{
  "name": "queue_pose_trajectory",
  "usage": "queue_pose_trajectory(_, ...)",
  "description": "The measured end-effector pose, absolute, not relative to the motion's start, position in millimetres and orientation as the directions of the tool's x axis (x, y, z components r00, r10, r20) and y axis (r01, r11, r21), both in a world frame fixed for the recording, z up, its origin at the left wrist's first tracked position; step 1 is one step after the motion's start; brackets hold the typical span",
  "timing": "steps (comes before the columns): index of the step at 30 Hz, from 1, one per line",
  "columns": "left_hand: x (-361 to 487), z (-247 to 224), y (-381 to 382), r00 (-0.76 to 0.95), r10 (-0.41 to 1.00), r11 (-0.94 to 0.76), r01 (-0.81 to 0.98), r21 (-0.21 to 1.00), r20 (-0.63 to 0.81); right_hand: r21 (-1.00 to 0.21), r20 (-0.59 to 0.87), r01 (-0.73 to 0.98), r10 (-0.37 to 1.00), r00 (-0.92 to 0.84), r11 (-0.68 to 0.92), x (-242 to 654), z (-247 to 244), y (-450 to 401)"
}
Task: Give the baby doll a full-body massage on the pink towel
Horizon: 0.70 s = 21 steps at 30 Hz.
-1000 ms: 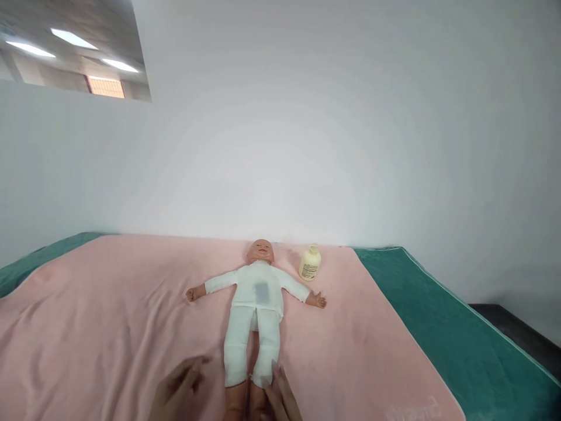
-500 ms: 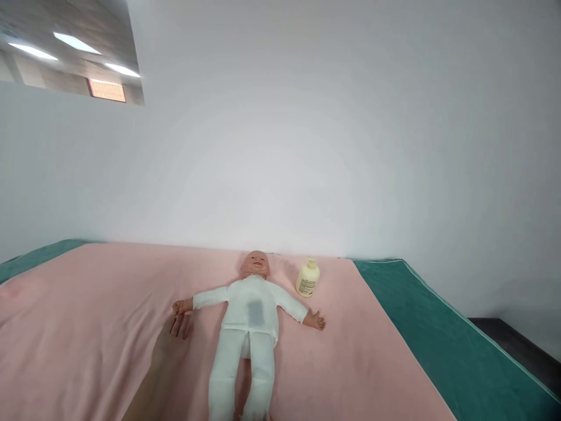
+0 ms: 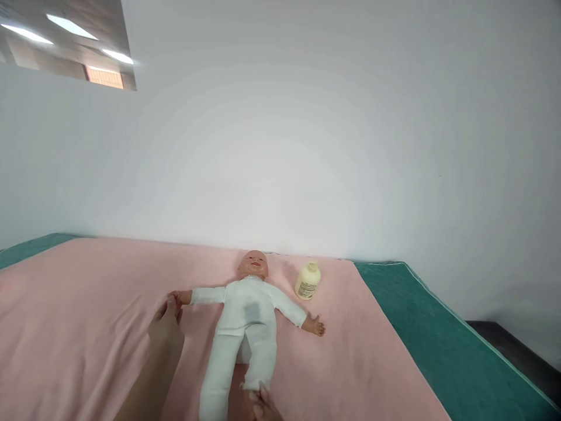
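Left hand: the left hand (image 3: 165,324) reached up the pink blanket (image 3: 79,316), fingertips touching the doll's small hand; whether it gripped could not be told.
Doll: the doll (image 3: 245,316) in white lay face up, arms spread, between both hands.
Right hand: the right hand (image 3: 262,406), mostly cut off, touched the doll's leg; grip unclear.
Bottle: a cream bottle (image 3: 307,280) stood just beside the doll's head.
Surface: a green mattress (image 3: 438,351) against a white wall (image 3: 307,146).
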<state>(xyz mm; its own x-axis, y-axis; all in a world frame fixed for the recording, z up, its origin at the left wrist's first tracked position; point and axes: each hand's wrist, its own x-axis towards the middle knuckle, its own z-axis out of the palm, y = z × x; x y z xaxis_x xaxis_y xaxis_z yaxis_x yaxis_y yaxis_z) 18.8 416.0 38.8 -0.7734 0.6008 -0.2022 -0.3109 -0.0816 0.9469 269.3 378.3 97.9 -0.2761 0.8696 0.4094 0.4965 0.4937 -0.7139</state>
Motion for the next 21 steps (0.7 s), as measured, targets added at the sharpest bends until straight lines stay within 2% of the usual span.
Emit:
queue_pose_trajectory(4,44.2,60.6,397.5,-0.735,0.674,-0.138,-0.23,0.964,-0.079,-0.74,0.347,0.471,0.873,-0.342,0.479,296.4,77.8,308.0)
queue_pose_trajectory(6,60.6,72.3,386.2,-0.647,0.763,-0.142,-0.149,0.979,0.012,-0.757,0.326,0.451,0.871,-0.366,0.473,306.1,75.4,290.4)
queue_pose_trajectory(8,76.7,78.2,376.1,-0.466,0.871,-0.122,0.1,0.987,0.155,-0.777,0.313,0.424,0.87,-0.382,0.466,310.6,78.8,288.3)
queue_pose_trajectory(11,95.4,72.3,367.7,-0.201,0.928,-0.208,0.416,0.885,0.313,-0.8,0.305,0.402,0.878,-0.368,0.446,309.3,88.6,301.1)
queue_pose_trajectory(15,105.3,54.6,368.1,0.037,0.855,-0.423,0.626,0.655,0.517,-0.815,0.295,0.393,0.889,-0.35,0.425,304.6,96.1,313.7)
queue_pose_trajectory(18,104.6,52.1,368.7,0.041,0.83,-0.434,0.674,0.598,0.556,-0.812,0.306,0.394,0.888,-0.342,0.431,303.9,95.4,311.8)
queue_pose_trajectory(21,97.6,59.2,366.5,-0.034,0.849,-0.381,0.652,0.656,0.528,-0.794,0.33,0.398,0.876,-0.352,0.46,305.9,91.7,305.2)
